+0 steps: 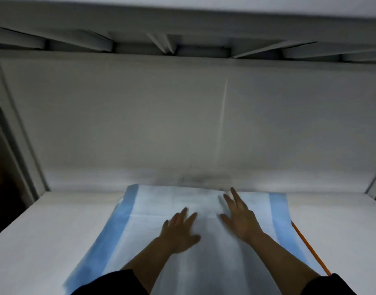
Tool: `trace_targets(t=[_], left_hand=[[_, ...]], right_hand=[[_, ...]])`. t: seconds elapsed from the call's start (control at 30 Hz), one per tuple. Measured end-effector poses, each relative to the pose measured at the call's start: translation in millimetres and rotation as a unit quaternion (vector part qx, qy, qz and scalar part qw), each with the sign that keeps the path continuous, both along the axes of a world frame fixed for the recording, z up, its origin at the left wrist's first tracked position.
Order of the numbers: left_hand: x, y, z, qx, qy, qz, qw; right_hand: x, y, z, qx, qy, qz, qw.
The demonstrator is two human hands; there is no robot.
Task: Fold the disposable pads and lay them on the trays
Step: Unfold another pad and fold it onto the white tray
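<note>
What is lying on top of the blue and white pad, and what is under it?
Both hands rest flat on the pad: the left hand and the right hand, fingers spread. Under it the white surface shows around the edges. An orange strip pokes out at the right; the rest is covered.

No words to read here

We look all over and find no letters, numbers, labels or signs. We see none on the pad (204,209) with its blue edges, and none on the white wall (161,124) behind it. The picture is a bit blurry, so we could not read tiny print anyway.
</note>
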State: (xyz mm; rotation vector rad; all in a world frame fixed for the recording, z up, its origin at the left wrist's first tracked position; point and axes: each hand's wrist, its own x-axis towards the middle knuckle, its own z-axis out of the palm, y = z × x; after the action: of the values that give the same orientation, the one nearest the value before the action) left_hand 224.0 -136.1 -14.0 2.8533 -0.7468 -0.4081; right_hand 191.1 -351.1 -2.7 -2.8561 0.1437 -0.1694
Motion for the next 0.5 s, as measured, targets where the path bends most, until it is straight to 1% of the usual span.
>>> trace_targets(t=[0.07, 0.13, 0.23, 0.3, 0.4, 0.5], left_hand=[[-11, -4, -9, 0.019, 0.031, 0.017, 0.999], [-21, -5, -15, 0.033, 0.055, 0.029, 0.998], [-30, 3, -22, 0.034, 0.064, 0.042, 0.996], [-32, 15, -26, 0.044, 0.048, 0.061, 0.996], [-39, 40, -26, 0.059, 0.017, 0.097, 0.993], [-49, 65, -19, 0.071, -0.001, 0.135, 0.988]], right_hand=[[-4, 12, -6, 0.032, 0.084, 0.0, 0.996], [-13, 21, -14, 0.038, 0.146, 0.009, 0.989], [-31, 20, -29, 0.038, 0.183, 0.006, 0.982], [-43, 12, -33, 0.029, 0.201, -0.017, 0.979], [-59, 2, -30, 0.009, 0.21, -0.051, 0.976], [-73, 5, -18, 0.008, 0.206, -0.078, 0.975]])
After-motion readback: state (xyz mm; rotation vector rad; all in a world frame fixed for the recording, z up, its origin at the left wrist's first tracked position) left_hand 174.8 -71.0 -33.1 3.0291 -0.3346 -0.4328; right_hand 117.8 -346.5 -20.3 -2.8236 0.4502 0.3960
